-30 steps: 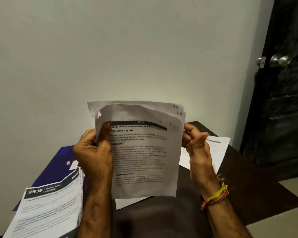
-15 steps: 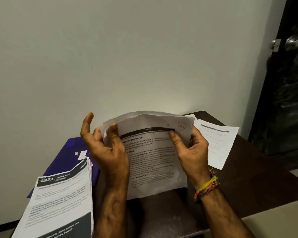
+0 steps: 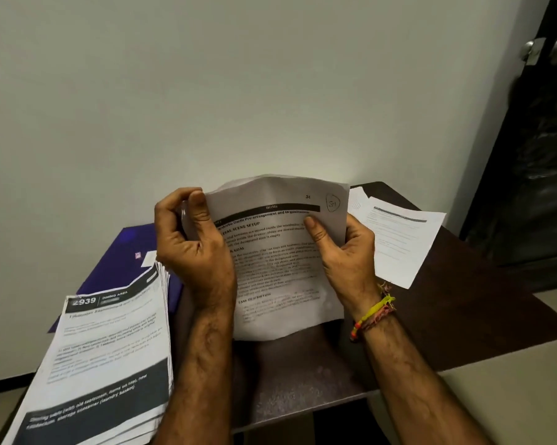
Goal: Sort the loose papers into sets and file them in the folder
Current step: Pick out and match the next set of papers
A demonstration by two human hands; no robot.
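Note:
I hold a small set of printed papers (image 3: 280, 268) upright above the dark table (image 3: 463, 316). My left hand (image 3: 195, 248) pinches the set's top left edge with thumb and curled fingers. My right hand (image 3: 344, 252) grips its right side, thumb pressed on the front sheet. A thick stack of printed sheets (image 3: 106, 361) headed "2939" lies at the near left. Behind it a dark blue folder (image 3: 122, 255) lies flat and closed, partly under the stack. A few loose white sheets (image 3: 399, 239) lie at the right.
A pale wall stands right behind the table. A dark door (image 3: 534, 155) with a round knob is at the far right. The table's near edge and right corner give onto pale floor (image 3: 495, 396).
The papers have come lower and a little right. My left hand, which had its fingers spread off the sheets half a second ago, has closed on the top left edge.

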